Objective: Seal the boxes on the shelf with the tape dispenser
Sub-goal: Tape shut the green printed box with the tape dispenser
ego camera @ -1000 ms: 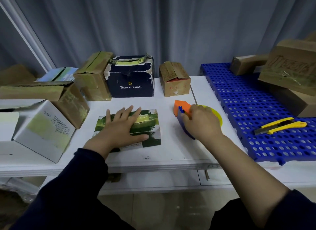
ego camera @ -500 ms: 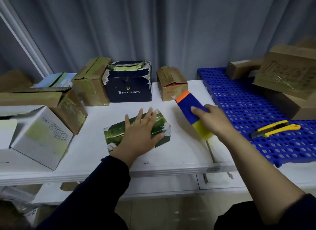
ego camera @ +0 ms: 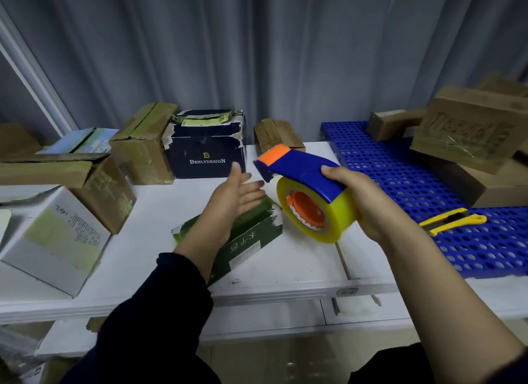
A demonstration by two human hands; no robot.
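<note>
Two hands busy: my right hand (ego camera: 368,203) grips the dispenser (ego camera: 303,169), fingers curled round its roll (ego camera: 340,212); left hand (ego camera: 228,195), fingers straight, over the closed green box (ego camera: 251,238).

packing station, white shelf (ego camera: 160,209) crowded with taped cardboard boxes (ego camera: 143,143), utility knife (ego camera: 454,220)

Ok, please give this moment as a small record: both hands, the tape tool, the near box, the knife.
right hand: grips the tape dispenser, held above the white shelf
left hand: open, fingers straight, over the green box; contact unclear
green box: lies angled on the shelf
utility knife: yellow, on the blue perforated mat
</note>
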